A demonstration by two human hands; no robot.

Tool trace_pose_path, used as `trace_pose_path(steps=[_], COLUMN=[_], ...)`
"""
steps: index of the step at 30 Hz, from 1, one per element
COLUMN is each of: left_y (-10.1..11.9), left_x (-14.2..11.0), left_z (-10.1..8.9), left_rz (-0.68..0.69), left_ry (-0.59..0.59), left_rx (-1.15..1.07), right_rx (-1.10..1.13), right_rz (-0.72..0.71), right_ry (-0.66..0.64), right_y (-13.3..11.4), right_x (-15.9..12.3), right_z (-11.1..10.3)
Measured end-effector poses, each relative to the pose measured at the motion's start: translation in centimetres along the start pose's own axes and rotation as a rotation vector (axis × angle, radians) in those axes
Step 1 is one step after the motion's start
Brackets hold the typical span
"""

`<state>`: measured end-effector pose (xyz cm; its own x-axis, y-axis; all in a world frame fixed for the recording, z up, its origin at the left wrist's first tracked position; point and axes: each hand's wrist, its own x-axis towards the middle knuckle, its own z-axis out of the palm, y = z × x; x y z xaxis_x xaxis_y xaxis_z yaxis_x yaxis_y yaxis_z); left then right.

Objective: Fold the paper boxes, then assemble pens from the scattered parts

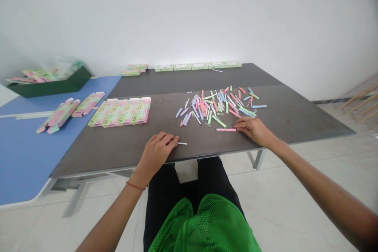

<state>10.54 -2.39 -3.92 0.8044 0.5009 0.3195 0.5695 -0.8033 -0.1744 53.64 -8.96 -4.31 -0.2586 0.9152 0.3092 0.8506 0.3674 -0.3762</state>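
Note:
My left hand (156, 152) rests curled on the dark grey table (283, 114), its fingertips pinching the end of a thin white stick (182, 143). My right hand (251, 130) lies flat on the tabletop, its fingertips touching the end of a pink pen (226, 129). Just beyond both hands spreads a loose heap of several pastel pens and pen parts (215, 106) in pink, blue and green. Some pieces in the heap cross over others.
Flat pink-and-green printed box blanks (119, 112) lie left of the heap, with more (59, 115) on a blue table (23, 153). A green tray (50, 88) holds further boxes. Several closed boxes (197, 66) line the far table edge. Wooden sticks (362, 102) lean at the right.

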Motion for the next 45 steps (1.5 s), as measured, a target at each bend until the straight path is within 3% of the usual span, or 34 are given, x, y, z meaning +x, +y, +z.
trace_pose_path(steps=[6,14,19,22,26,28,32,36,45], left_y=[0.0,0.1,0.4,0.5,0.3,0.0,-0.6,-0.9,-1.2], left_x=[0.0,0.2,0.3,1.2,4.5,6.5,9.4,9.9,8.8], left_z=[-0.2,-0.2,-0.4,-0.6,-0.4,0.0,1.0,1.5,1.2], left_rz=[0.012,-0.062,-0.1,-0.175,-0.337,-0.408,-0.441,-0.447,-0.496], left_ry=[-0.005,0.008,0.019,0.05,-0.004,-0.105,-0.161,-0.171,-0.12], left_rx=[-0.01,-0.061,-0.111,-0.159,-0.201,-0.225,-0.219,-0.227,-0.26], right_rx=[0.02,-0.071,-0.278,-0.349,-0.27,-0.251,-0.281,-0.33,-0.359], right_rz=[0.033,0.335,0.298,0.129,-0.036,0.004,0.159,0.273,0.312], right_ry=[-0.074,0.021,0.155,0.225,0.162,0.105,-0.044,-0.081,-0.112], right_y=[0.1,0.0,-1.8,-3.9,-6.8,-7.9,-9.1,-9.7,-10.2], right_x=[0.3,0.0,-0.3,0.1,2.5,4.3,7.5,8.3,8.0], right_z=[-0.7,0.1,0.1,0.1,1.1,2.1,4.0,5.1,5.5])
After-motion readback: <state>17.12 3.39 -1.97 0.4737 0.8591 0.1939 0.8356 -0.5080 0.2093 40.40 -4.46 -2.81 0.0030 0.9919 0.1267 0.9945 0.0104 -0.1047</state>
